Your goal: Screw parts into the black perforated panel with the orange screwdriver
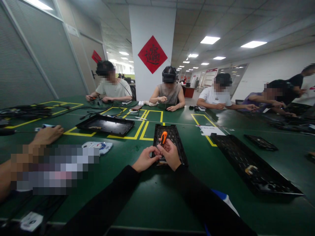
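Over a black plastic shell (157, 131) on the green table, both of my hands are close together. My right hand (171, 154) is closed around a screwdriver with an orange and black handle (163, 137), its handle end pointing up and away from me. The screwdriver's tip is hidden by my fingers. My left hand (145, 159) is closed just beside it, fingertips near those of my right hand. What it pinches, if anything, is too small to make out. Small pale parts (162, 162) show in the near end of the shell, below my hands.
A black tray-like shell (110, 124) lies ahead to the left, and a long black shell (246, 164) to the right. A co-worker's hand (48, 134) reaches in at the left, near a plastic packet (104, 148). Cables (27, 111) lie far left. Several people sit opposite.
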A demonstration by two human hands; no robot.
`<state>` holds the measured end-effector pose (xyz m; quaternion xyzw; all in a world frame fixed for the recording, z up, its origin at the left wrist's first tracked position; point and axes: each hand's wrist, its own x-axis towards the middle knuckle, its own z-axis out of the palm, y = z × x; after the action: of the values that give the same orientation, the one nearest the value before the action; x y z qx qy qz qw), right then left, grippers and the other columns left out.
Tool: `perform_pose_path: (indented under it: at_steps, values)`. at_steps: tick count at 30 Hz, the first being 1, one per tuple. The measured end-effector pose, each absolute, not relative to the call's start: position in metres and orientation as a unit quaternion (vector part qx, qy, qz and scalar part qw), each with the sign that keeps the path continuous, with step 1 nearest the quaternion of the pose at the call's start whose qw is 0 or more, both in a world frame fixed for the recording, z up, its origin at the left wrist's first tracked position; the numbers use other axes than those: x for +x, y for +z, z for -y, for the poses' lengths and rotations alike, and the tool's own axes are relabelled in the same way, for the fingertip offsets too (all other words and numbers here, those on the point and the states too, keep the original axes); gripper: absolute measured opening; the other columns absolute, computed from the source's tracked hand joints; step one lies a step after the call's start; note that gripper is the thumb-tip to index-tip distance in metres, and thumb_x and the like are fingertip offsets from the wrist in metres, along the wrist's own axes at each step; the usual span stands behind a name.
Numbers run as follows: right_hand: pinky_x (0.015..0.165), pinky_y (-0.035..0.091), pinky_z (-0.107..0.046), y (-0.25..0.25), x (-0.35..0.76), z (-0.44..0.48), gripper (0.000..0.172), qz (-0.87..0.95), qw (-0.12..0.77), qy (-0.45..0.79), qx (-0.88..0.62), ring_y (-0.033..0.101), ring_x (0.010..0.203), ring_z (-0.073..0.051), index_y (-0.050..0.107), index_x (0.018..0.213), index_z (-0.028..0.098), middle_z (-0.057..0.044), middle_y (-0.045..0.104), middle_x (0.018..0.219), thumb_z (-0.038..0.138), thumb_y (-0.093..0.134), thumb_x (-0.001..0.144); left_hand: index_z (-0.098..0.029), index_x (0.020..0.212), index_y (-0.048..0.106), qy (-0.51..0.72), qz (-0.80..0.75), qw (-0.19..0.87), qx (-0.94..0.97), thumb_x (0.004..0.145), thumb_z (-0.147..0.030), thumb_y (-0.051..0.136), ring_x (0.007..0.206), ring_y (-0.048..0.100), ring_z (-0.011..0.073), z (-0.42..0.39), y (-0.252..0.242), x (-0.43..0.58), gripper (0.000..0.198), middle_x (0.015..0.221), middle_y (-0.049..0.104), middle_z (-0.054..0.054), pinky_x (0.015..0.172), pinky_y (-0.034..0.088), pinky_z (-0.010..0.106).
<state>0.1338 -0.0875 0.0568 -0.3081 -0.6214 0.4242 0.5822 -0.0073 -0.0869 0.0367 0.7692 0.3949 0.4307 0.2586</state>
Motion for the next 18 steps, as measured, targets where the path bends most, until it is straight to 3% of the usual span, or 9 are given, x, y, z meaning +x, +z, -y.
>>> perform_pose_path:
  at_steps: [6,12,18]
  values:
    - [0.060,0.047,-0.023,0.0521,0.1340,0.0848,0.029,0.624,0.589,0.399,-0.323,0.055,0.065,-0.011,0.051,0.098,0.018,-0.002,0.059,0.080,0.028,0.060,0.072,-0.014,0.067,0.053,0.443,-0.398,0.256,0.761,0.069,-0.034,0.061,0.068,0.051,0.0126,0.0876,0.0374,-0.0060,0.022,0.068,0.056,0.001,0.070,0.041,0.026]
    - [0.055,0.044,-0.022,0.0490,0.1340,0.0827,0.021,0.621,0.592,0.394,-0.330,0.053,0.058,-0.010,0.051,0.088,0.018,0.002,0.055,0.067,0.028,0.061,0.071,-0.014,0.067,0.052,0.440,-0.398,0.255,0.764,0.070,-0.034,0.060,0.067,0.051,0.0119,0.0882,0.0380,-0.0052,0.022,0.067,0.056,0.000,0.068,0.040,0.025]
    - [0.061,0.046,-0.024,0.0539,0.1362,0.0860,0.019,0.617,0.585,0.418,-0.319,0.055,0.065,-0.012,0.054,0.091,0.017,-0.002,0.060,0.078,0.029,0.056,0.076,-0.014,0.079,0.060,0.429,-0.391,0.271,0.768,0.074,-0.030,0.056,0.078,0.055,0.0150,0.0897,0.0402,-0.0080,0.017,0.080,0.061,0.003,0.076,0.041,0.027]
